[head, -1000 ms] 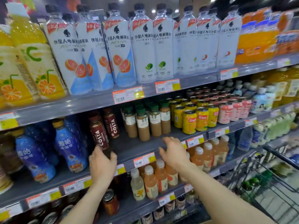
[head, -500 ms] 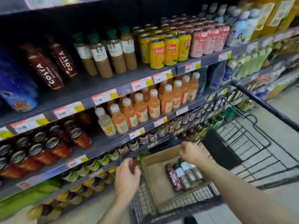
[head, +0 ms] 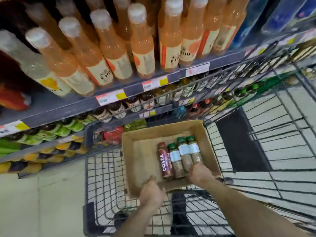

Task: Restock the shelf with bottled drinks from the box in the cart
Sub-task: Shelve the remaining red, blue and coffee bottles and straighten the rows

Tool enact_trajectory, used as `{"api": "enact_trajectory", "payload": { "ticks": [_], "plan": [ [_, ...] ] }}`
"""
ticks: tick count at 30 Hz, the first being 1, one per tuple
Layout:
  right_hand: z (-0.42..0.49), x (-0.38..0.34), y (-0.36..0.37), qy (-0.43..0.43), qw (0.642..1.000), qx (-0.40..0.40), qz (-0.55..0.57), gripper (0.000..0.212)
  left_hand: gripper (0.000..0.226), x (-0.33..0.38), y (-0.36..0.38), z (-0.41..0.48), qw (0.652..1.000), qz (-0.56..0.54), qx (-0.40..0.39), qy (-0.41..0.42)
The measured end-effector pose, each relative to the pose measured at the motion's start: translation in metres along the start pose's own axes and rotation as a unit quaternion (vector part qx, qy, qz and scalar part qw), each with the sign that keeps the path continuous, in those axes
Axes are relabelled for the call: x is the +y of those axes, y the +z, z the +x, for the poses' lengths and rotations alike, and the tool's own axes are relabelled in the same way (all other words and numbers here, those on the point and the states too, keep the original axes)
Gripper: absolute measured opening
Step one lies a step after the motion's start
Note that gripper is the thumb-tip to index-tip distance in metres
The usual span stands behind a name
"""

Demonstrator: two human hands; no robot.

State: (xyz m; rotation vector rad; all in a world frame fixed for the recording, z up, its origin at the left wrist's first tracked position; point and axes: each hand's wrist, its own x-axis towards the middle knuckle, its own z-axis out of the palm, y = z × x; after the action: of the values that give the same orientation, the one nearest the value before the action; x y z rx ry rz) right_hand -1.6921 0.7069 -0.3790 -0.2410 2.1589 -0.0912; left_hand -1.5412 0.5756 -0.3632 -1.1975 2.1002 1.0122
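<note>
A cardboard box [head: 136, 151] sits in the wire cart [head: 102, 168]. Lying side by side in it are a dark red Costa bottle [head: 163, 159] and three green-capped coffee bottles [head: 184, 154]. My right hand [head: 200, 173] reaches into the box and covers the bases of the two rightmost green-capped bottles; its fingers are hidden. My left hand [head: 150, 192] hovers over the box's near wall with its fingers loosely curled, holding nothing that I can see.
Shelves run along the left and top: orange bottled drinks [head: 140, 48] above, small dark bottles [head: 133, 103] and green and yellow packs [head: 51, 132] below. The cart's dark child-seat flap [head: 239, 142] stands right of the box. Pale floor tiles [head: 42, 202] lie to the left.
My view has dropped from the shelf down to the cart. Both hands left the shelf and came down to the box; the right one has gone in to the green-capped bottles.
</note>
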Motion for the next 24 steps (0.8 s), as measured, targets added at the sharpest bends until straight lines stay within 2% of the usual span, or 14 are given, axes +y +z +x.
{"api": "enact_trajectory", "payload": {
  "ticks": [6, 12, 15, 20, 24],
  "plan": [
    [0.045, -0.025, 0.031, -0.037, 0.998, 0.043, -0.009, 0.018, 0.022, 0.012, 0.039, 0.058, 0.998, -0.026, 0.014, -0.051],
    [0.076, -0.038, 0.057, 0.017, 0.995, 0.071, 0.063, 0.016, 0.045, 0.016, 0.067, 0.111, 0.992, -0.069, 0.014, -0.108],
    [0.087, -0.04, 0.065, 0.028, 0.995, 0.069, 0.069, 0.02, 0.052, 0.014, 0.07, 0.123, 0.988, -0.084, 0.013, -0.126],
    [0.092, -0.051, 0.075, 0.051, 0.992, 0.044, 0.107, 0.035, 0.041, 0.003, 0.062, 0.126, 0.981, -0.126, -0.008, -0.147],
    [0.092, -0.05, 0.068, 0.059, 0.986, 0.019, 0.154, 0.047, 0.043, -0.009, 0.061, 0.12, 0.973, -0.178, -0.024, -0.143]
  ]
}}
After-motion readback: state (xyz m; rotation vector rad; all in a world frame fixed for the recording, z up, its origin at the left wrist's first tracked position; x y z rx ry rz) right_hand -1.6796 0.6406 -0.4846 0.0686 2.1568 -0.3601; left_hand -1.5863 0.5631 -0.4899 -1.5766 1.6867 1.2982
